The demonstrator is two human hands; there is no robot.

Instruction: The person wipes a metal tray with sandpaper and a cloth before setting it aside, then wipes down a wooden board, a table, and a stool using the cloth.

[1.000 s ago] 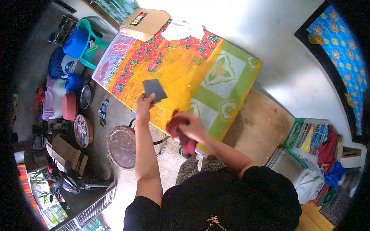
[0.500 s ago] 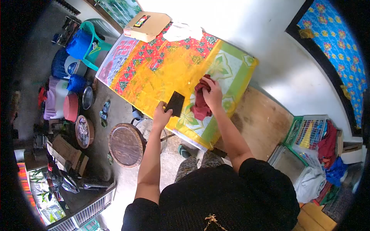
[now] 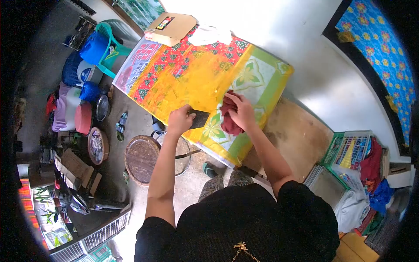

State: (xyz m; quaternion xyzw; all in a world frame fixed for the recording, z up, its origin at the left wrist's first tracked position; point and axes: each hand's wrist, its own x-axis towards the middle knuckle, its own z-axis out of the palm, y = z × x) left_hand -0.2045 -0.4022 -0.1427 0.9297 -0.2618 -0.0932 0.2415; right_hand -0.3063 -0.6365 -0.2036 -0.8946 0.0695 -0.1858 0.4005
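Well, maroon cloth (image 3: pixel 231 125) (crumpled) under the right hand (image 3: pixel 244 115).

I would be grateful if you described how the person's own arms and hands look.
The bare forearms come out of the short sleeves of a black top. The left hand and right hand wear no gloves, and no watch or bracelet shows; any rings would be too small to tell.
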